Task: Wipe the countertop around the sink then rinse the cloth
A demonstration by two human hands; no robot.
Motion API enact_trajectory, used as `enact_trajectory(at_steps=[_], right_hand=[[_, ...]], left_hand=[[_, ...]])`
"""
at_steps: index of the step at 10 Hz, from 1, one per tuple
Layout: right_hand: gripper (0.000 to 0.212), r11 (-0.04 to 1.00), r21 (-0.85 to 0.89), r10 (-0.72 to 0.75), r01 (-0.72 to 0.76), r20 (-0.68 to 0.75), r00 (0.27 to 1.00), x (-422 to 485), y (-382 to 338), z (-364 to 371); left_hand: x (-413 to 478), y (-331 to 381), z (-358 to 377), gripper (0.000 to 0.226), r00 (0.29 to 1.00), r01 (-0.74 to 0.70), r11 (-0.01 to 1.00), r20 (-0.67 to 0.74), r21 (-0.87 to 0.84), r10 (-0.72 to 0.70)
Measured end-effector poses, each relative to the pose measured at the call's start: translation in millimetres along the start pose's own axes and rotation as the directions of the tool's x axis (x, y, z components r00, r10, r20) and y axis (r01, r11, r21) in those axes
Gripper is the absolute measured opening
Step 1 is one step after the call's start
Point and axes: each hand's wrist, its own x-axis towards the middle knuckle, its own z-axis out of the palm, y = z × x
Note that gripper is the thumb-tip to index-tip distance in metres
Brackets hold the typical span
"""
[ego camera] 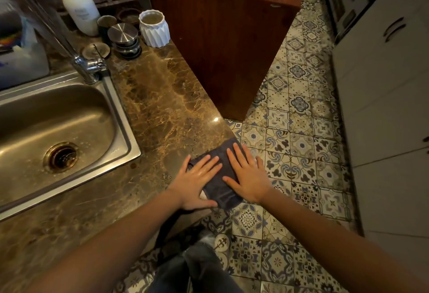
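A dark grey cloth (222,176) lies flat at the right front corner of the brown marble countertop (162,97). My left hand (197,183) rests palm down on its left part, fingers spread. On the cloth's right part lies my right hand (247,176), also flat with fingers apart. Neither hand grips the cloth; both press on it from above. The steel sink (58,130) sits to the left, its basin bare and wet, with the curved tap (86,62) at its back rim.
Behind the tap stand a white pump bottle (80,7), a dark cup (105,23), stacked steel drain caps (124,37) and a white ribbed cup (154,28). A wooden cabinet (220,44) abuts the counter. Patterned tile floor (297,144) and grey cupboards (383,83) lie right.
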Motion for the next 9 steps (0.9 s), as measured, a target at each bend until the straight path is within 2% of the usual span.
enact_trajectory(at_steps=[2, 4, 6, 7, 8, 9], right_hand=[[0.084, 1.000, 0.027, 0.005, -0.004, -0.027, 1.000, 7, -8, 7], [0.083, 0.999, 0.005, -0.048, 0.048, -0.035, 0.998, 11, 1, 6], [0.085, 0.999, -0.002, -0.034, 0.034, -0.039, 0.999, 11, -2, 6], [0.085, 1.000, -0.018, 0.011, -0.013, -0.078, 0.997, 7, -10, 2], [0.078, 0.999, 0.052, 0.026, -0.017, -0.187, 0.982, 9, -29, -21], [0.065, 0.994, 0.061, -0.069, 0.091, -0.291, 0.954, 12, -57, -53]], left_hand=[[-4, -14, -12, 0.105, 0.997, 0.009, 0.999, 0.080, 0.044, -0.012], [-2, -11, -7, 0.104, 0.996, 0.044, 0.999, 0.078, -0.007, -0.043], [-3, -6, -8, 0.097, 0.995, 0.082, 0.995, 0.054, -0.063, -0.078], [-14, -1, -10, 0.095, 0.982, 0.178, 0.976, -0.036, -0.125, -0.184], [-23, -11, -29, 0.086, 0.916, 0.336, 0.928, -0.174, -0.162, -0.362], [-35, -22, -62, 0.085, 0.830, 0.445, 0.880, -0.293, -0.166, -0.475]])
